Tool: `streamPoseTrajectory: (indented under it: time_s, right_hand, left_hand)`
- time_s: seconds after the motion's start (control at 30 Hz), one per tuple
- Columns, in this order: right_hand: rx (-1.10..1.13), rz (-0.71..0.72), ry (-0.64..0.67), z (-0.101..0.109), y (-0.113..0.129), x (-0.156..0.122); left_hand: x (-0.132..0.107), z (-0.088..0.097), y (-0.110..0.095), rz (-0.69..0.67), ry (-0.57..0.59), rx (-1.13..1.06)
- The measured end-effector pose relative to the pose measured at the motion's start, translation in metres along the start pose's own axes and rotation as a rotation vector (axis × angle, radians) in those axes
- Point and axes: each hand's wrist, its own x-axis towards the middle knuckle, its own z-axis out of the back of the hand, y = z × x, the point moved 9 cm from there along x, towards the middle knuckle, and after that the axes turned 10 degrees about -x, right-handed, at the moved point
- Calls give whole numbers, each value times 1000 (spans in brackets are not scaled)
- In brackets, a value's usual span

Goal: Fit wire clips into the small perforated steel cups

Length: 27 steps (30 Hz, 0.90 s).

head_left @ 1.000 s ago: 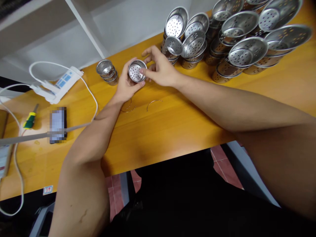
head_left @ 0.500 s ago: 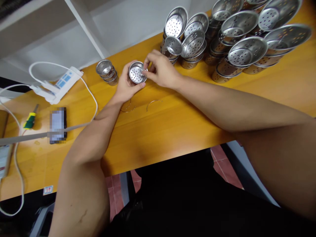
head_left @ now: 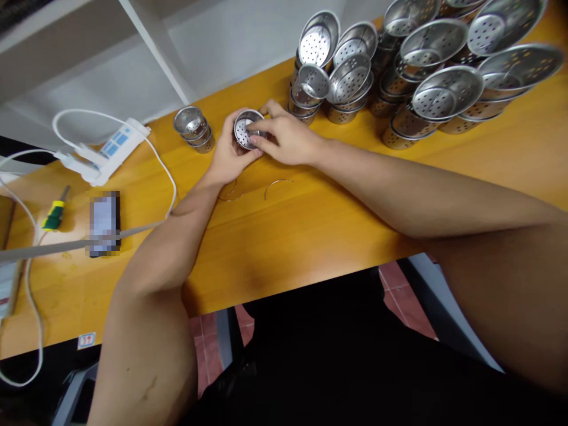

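Note:
A small perforated metal cup (head_left: 242, 133) is tilted with its mouth toward me. My left hand (head_left: 228, 152) is wrapped round its side, the thumb along the near rim. My right hand (head_left: 284, 135) reaches over the right rim, with index finger and thumb bent close together inside the cup. Whatever lies between those fingertips is too small to make out. Below the cup, a thin curved wire (head_left: 277, 181) lies on the table, and more thin bent wire (head_left: 233, 198) lies beside my left wrist. A short stack of similar cups (head_left: 194, 129) stands left of my left hand.
Several stacks of perforated metal cups (head_left: 446, 94) stand at the back right of the wooden table (head_left: 284, 236). Toward the left are a white power strip (head_left: 118, 151) with cables, a phone (head_left: 105, 223) and a green-yellow handled tool (head_left: 54, 216). A grey strap crosses above the phone.
My right hand's index finger and thumb have moved from the cup's right rim further left, into its mouth. My left hand keeps its hold on the cup.

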Motion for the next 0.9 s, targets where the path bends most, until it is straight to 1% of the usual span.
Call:
streamPoseTrajectory:
  time_s: [0.1, 0.23, 0.37, 0.43, 0.53, 0.67, 0.77, 0.83, 0.9]
  right_hand:
    - [-6, 7, 3, 3, 6, -2]
    - [-45, -24, -20, 12, 8, -1]
    - [-74, -12, -40, 17, 11, 0]
    - [-70, -1, -57, 19, 13, -1]
    - [-85, 0, -58, 20, 13, -2]
    - [-115, -8, -48, 21, 5, -2]
    - [-124, 13, -57, 17, -1, 0]
    - [-143, 35, -30, 8, -5, 1]
    - [-154, 37, -6, -1, -11, 1]
  left_hand:
    - [1, -1, -3, -5, -6, -8]
    - [0, -2, 2, 32, -3, 5]
    - [-3, -2, -1, -54, 22, 23]
    - [-6, -4, -4, -75, 35, 31]
    - [-10, -8, -4, -21, 61, 13]
    - [-11, -12, -3, 53, 80, -10]
    - [-8, -6, -9, 31, 36, 62]
    - [-7, 0, -14, 8, 7, 126]
    - [-7, 4, -13, -1, -6, 160]
